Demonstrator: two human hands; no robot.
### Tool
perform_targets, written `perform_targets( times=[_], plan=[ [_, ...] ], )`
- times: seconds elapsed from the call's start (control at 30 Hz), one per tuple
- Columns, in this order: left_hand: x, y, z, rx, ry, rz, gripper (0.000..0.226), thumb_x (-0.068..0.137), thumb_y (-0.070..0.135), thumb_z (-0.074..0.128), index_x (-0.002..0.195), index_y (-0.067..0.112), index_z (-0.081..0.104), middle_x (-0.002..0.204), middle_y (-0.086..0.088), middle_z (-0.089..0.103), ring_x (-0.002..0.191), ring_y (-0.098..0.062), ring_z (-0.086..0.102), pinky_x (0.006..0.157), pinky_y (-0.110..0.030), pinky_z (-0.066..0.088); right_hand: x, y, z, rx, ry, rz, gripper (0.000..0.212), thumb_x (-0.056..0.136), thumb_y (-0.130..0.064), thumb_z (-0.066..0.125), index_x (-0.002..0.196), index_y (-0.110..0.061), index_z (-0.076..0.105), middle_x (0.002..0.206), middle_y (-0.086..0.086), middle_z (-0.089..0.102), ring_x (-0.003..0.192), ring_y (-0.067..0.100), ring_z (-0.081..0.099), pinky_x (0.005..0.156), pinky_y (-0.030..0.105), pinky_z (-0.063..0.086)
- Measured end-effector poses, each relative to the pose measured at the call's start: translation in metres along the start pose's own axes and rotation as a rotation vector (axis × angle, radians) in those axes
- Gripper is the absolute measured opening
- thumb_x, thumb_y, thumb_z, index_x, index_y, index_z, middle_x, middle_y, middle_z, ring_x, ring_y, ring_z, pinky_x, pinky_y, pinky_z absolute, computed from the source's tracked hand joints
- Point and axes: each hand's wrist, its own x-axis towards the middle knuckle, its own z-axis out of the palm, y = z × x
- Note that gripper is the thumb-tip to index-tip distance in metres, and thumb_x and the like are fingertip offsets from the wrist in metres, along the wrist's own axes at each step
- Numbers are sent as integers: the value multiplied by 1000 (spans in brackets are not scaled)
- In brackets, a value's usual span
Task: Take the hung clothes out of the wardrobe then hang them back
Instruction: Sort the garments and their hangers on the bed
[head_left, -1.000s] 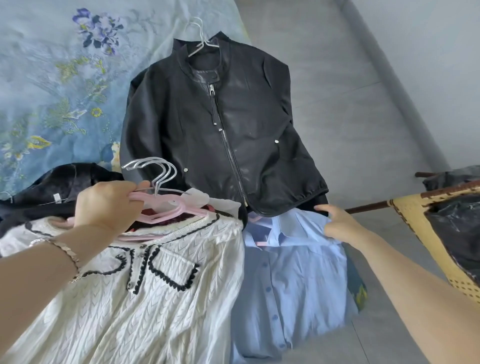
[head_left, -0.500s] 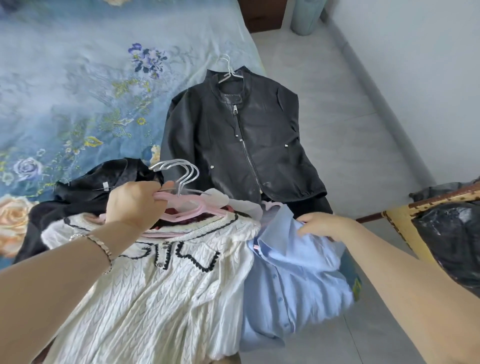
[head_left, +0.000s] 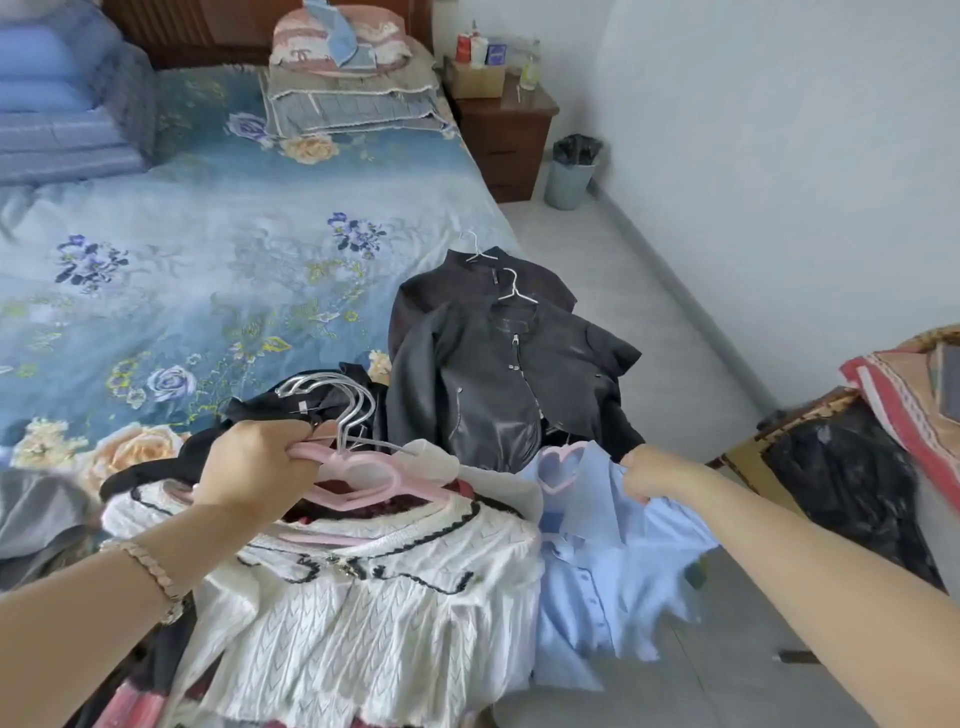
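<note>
My left hand (head_left: 254, 462) grips a bunch of pink and clear hangers (head_left: 358, 467) carrying several garments; a white knit cardigan with black trim (head_left: 363, 613) hangs in front. My right hand (head_left: 649, 470) pinches the shoulder of a light blue shirt (head_left: 613, 561) on a pink heart-shaped hanger (head_left: 558, 470), lifting it off the bed corner. Beyond lies a black zip jacket (head_left: 498, 384) on a white hanger, over another dark garment (head_left: 467, 280). More black clothing (head_left: 291, 410) lies left of my left hand.
The bed with a blue floral cover (head_left: 208, 260) fills the left. Folded bedding and a pillow (head_left: 343, 78) lie at its head. A wooden nightstand (head_left: 509, 130) and grey bin (head_left: 571, 171) stand by the wall. A wicker chair with dark clothes (head_left: 841, 478) is right.
My view has risen, so the bed head and nightstand now show. My right hand has closed on the blue shirt and pulled it up and off the bed corner.
</note>
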Motion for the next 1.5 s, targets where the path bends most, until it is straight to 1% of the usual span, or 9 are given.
perform_targets(
  times=[0.17, 0.33, 0.5, 0.7, 0.9, 1.0, 1.1, 1.33, 1.5],
  plan=[
    [-31, -16, -38, -30, 3, -26, 25, 52, 17, 40, 51, -3, 55, 44, -17, 50, 48, -34, 46, 47, -25, 27, -51, -6, 10, 64, -5, 42, 35, 86, -6, 51, 58, -13, 30, 63, 2, 31, 54, 17, 29, 47, 24, 23],
    [-47, -11, -43, -20, -8, 25, 24, 52, 17, 39, 51, -2, 54, 43, -14, 48, 48, -29, 40, 46, -24, 26, -32, -24, 51, 72, 44, 20, 23, 87, -19, 57, 66, -19, 49, 68, -1, 44, 72, 21, 47, 72, 25, 38],
    [-50, -6, -18, -50, -87, 72, 13, 54, 16, 39, 47, 6, 37, 37, 1, 30, 43, -22, 26, 45, -22, 21, -2, -27, 74, -15, -21, 42, 26, 93, -20, 52, 112, -7, 62, 100, 9, 62, 99, 24, 58, 85, 28, 46],
    [-18, 11, 29, 13, -233, 87, 32, 56, 15, 40, 39, 31, 19, 34, 5, 19, 39, -12, 18, 44, -20, 16, 70, -4, 91, -68, -135, -31, 29, 93, -18, 42, 65, -11, 47, 69, 4, 45, 73, 23, 47, 70, 28, 36],
    [24, 36, 95, 17, -282, -2, 58, 70, -9, 57, 31, 28, 35, 51, 25, 55, 35, -4, 41, 47, -16, 20, 131, 14, 104, -11, -268, -102, 22, 94, -8, 38, 96, -10, 60, 100, 10, 58, 90, 24, 50, 78, 30, 40],
    [40, 42, 122, 151, -369, -20, 25, 71, 8, 60, 47, 3, 57, 39, 3, 51, 43, -9, 47, 45, -19, 29, 147, 19, 104, 4, -358, -71, 31, 93, -23, 43, 115, -8, 59, 116, 12, 58, 89, 24, 47, 79, 32, 39],
    [47, 44, 138, 195, -442, -37, 28, 68, 24, 52, 59, 2, 68, 48, -7, 60, 55, -32, 58, 48, -21, 35, 161, 24, 90, -9, -429, -79, 27, 93, -29, 42, 102, -12, 61, 116, 10, 58, 94, 26, 51, 80, 31, 40],
    [52, 44, 138, 174, -439, -30, 27, 69, -1, 67, 46, 1, 53, 36, -4, 43, 41, -19, 31, 44, -22, 30, 161, 31, 108, 390, -457, 41, 23, 94, -21, 43, 75, -11, 53, 73, 7, 52, 73, 22, 52, 60, 26, 39],
    [46, 36, 126, 119, -417, -7, 25, 70, -11, 59, 49, -6, 48, 39, -1, 34, 44, -22, 24, 47, -24, 23, 143, 44, 142, 369, -329, 3, 26, 98, -18, 36, 103, -5, 59, 114, 20, 60, 81, 23, 53, 59, 24, 35]
  ],
)
